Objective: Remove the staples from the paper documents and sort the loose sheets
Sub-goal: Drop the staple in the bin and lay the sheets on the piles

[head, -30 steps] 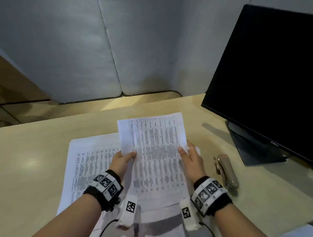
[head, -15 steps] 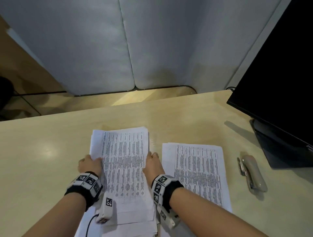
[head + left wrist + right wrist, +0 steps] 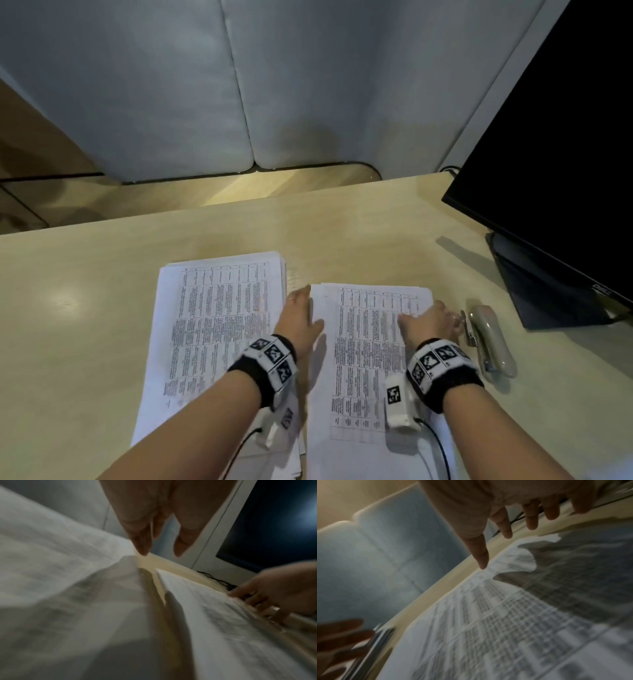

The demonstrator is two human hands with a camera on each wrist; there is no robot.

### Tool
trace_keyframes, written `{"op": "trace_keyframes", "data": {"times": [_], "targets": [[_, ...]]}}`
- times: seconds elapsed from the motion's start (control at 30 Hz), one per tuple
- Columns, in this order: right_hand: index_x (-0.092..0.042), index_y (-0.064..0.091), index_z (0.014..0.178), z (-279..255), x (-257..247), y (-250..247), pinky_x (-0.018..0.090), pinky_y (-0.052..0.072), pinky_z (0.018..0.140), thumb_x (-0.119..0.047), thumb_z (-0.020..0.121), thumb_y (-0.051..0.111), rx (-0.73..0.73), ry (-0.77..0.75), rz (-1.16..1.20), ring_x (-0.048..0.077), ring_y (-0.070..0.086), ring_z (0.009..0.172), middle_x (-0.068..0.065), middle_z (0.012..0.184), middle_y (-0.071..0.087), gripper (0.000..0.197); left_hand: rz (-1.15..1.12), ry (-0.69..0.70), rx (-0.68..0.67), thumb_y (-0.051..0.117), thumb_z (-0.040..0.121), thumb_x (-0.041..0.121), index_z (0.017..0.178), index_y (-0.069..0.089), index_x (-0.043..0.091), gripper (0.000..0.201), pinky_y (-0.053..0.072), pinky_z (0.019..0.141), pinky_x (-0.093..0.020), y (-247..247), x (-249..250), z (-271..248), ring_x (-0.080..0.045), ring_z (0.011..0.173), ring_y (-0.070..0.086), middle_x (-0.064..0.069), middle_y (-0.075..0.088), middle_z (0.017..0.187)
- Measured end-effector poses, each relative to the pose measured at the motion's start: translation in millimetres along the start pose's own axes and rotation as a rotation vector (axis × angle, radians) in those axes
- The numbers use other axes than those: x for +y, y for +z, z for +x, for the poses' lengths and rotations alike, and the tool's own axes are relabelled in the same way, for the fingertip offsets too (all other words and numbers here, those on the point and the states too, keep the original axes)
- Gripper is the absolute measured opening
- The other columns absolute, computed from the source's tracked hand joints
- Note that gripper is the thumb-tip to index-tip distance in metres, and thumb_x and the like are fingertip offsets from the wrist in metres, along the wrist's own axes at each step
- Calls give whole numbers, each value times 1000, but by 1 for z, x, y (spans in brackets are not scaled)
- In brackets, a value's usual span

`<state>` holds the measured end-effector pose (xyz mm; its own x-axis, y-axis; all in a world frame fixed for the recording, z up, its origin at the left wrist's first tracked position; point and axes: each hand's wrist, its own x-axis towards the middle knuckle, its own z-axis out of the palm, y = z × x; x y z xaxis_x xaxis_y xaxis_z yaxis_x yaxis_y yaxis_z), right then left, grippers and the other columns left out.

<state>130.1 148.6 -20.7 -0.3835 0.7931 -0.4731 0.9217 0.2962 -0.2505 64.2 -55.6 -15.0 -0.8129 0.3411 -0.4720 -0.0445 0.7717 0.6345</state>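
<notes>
Two stacks of printed sheets lie side by side on the desk. The left stack (image 3: 219,325) lies flat with no hand on it. My left hand (image 3: 301,317) is at the left edge of the right stack (image 3: 366,353), fingers straight, in the gap between the stacks. My right hand (image 3: 430,322) is over that stack's right edge with its fingers spread and relaxed. In the left wrist view, straight fingers (image 3: 142,543) point along the gap, with the right stack (image 3: 223,622) beside them. The right wrist view shows spread fingers (image 3: 481,553) just above the printed page (image 3: 505,615). Neither hand holds anything.
A beige stapler (image 3: 489,342) lies just right of my right hand. A black monitor (image 3: 555,154) on its stand fills the right side. Grey padded panels (image 3: 171,85) rise behind the wooden desk (image 3: 85,325). Cables run from both wristbands.
Both hands laid the sheets they held onto the left stack, let go and moved right to the other stack. The head view has also shifted.
</notes>
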Motion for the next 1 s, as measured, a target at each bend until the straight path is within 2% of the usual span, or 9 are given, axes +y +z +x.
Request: {"op": "trace_keyframes", "data": {"times": [0.13, 0.27, 0.4, 0.5, 0.6, 0.67, 0.83, 0.93, 1.0], "targets": [[-8, 33, 136, 11, 18, -6, 46, 43, 96, -30, 70, 81, -27, -32, -20, 39, 44, 122, 23, 132, 44, 85, 18, -195, -34, 67, 83, 30, 148, -3, 8, 98, 16, 114, -34, 22, 29, 11, -28, 144, 2, -13, -7, 156], [-6, 35, 136, 14, 22, -3, 39, 43, 96, -22, 69, 82, -66, -102, 24, 36, 47, 118, 22, 129, 43, 83, -164, -325, 34, 74, 76, 25, 148, 1, 8, 104, 26, 111, -39, 24, 46, 10, -33, 138, 21, -16, 5, 153], [-5, 38, 136, 22, 26, -7, 34, 45, 89, -15, 74, 78, -138, -175, 211, 31, 53, 115, 16, 127, 54, 74, -348, -222, -1, 69, 81, 17, 117, 52, 6, 41, 51, 75, -29, 18, 48, 1, -21, 90, 61, -12, 61, 112], [-5, 52, 118, 27, 31, -13, 30, 51, 79, -13, 82, 70, -169, -216, 518, 26, 61, 93, 9, 106, 63, 41, -565, -165, -47, 68, 82, 17, 96, 55, 10, 21, 46, 53, -21, 7, 51, -13, -11, 66, 56, -1, 61, 81], [-5, 55, 96, 24, 32, -30, 15, 51, 56, 0, 87, 60, -247, -304, 792, 19, 61, 71, 4, 80, 66, 11, -747, -227, -84, 66, 81, 8, 85, 49, 17, 19, 44, 60, -23, -1, 49, -24, -16, 72, 57, 1, 56, 78], [-8, 56, 89, 21, 29, -43, 18, 52, 51, 7, 87, 55, -317, -369, 863, 14, 65, 60, 0, 68, 68, 15, -770, -242, -100, 70, 76, 3, 90, 51, 14, 26, 51, 72, -31, -1, 43, -25, -28, 85, 62, -8, 62, 90], [-17, 61, 84, 18, 15, -60, 32, 54, 69, 10, 84, 57, -365, -558, 744, 11, 66, 67, 2, 78, 68, 27, -136, -61, 177, 83, 63, 24, 147, 9, 25, 112, 24, 112, -48, 1, 40, -13, -30, 137, 25, -9, 22, 151], [-21, 62, 84, 12, 9, -60, 40, 55, 77, 4, 84, 61, -385, -620, 606, 25, 66, 82, 8, 87, 69, 26, 217, 169, 323, 75, 69, 44, 144, 22, 29, 94, 9, 114, -45, -2, 60, -13, -22, 138, 21, -1, 22, 151], [-22, 61, 83, 5, 5, -57, 42, 56, 80, 3, 84, 61, -423, -644, 586, 27, 67, 86, 10, 90, 70, 25, 162, 234, 185, 70, 76, 41, 135, 42, 26, 68, 27, 109, -38, 0, 72, -9, -18, 126, 42, 3, 44, 139]]}}
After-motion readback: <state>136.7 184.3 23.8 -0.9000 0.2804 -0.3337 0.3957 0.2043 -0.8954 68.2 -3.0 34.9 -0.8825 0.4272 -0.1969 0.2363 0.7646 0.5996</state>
